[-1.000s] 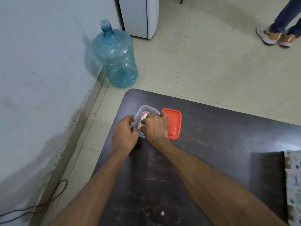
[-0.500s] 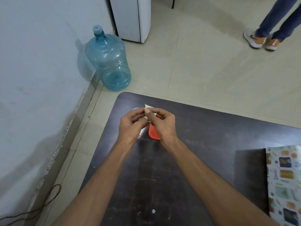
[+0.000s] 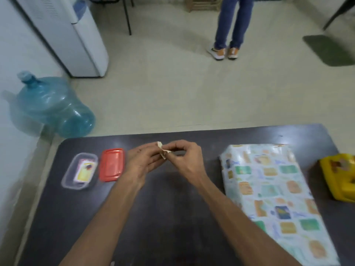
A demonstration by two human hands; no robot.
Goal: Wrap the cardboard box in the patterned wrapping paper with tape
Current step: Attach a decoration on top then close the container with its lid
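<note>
We hold our left hand [image 3: 142,163] and right hand [image 3: 187,158] together above the dark surface [image 3: 172,217], toward 12 o'clock, each grip narrow and pinching one pale, crumpled scrap of tape [image 3: 162,151] between thumb and fingertips. The box [image 3: 269,189], covered in paper [image 3: 284,225], lies on the surface at 3 o'clock from the hands, apart from them. At 9 o'clock sits a clear tub [image 3: 70,177], its red lid [image 3: 112,165] just beside it
</note>
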